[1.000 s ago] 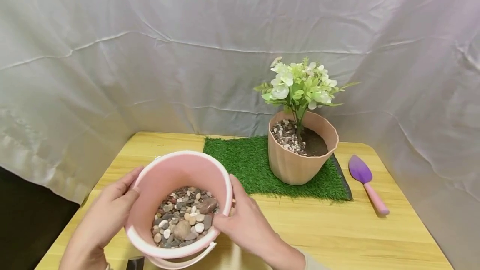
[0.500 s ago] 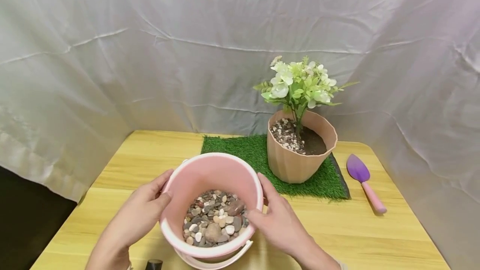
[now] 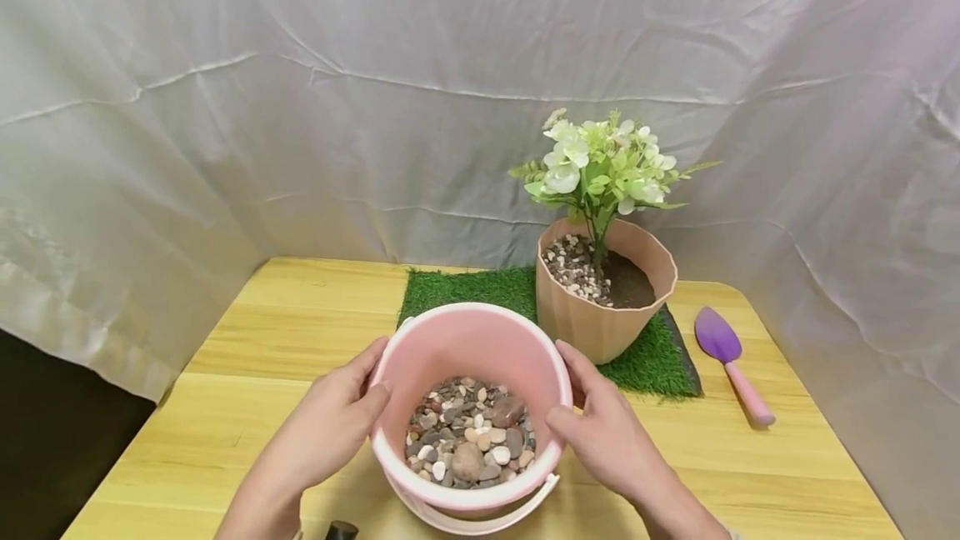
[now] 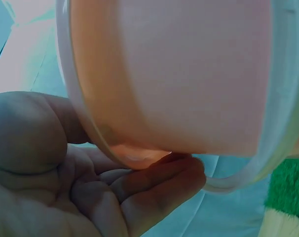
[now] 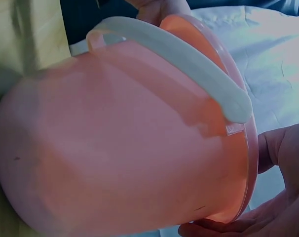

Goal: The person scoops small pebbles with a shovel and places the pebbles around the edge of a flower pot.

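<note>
A pink bucket [image 3: 450, 340] with a white rim stands between both hands near the front of the table, mouth up. Inside it lies a layer of pebbles [image 3: 480, 432], mostly grey, tan and white. My left hand [image 3: 333, 415] grips the rim at the left, thumb at the lip and fingers [image 4: 159, 192] under it on the outer wall. On the opposite side my right hand [image 3: 611, 432] holds the rim the same way. The white handle [image 5: 174, 54] hangs down on the near side of the bucket.
Behind the bucket, a ribbed flowerpot [image 3: 577, 327] with white artificial flowers [image 3: 600, 165] stands on a green turf mat [image 3: 480, 280]. To its right lies a purple trowel [image 3: 731, 365] with a pink handle. A small black object [image 3: 342, 531] shows at the front edge.
Both hands have moved the bucket to the right, from the left front toward the middle, where it now overlaps the mat's near edge in the head view. The flowerpot and trowel have stayed put.
</note>
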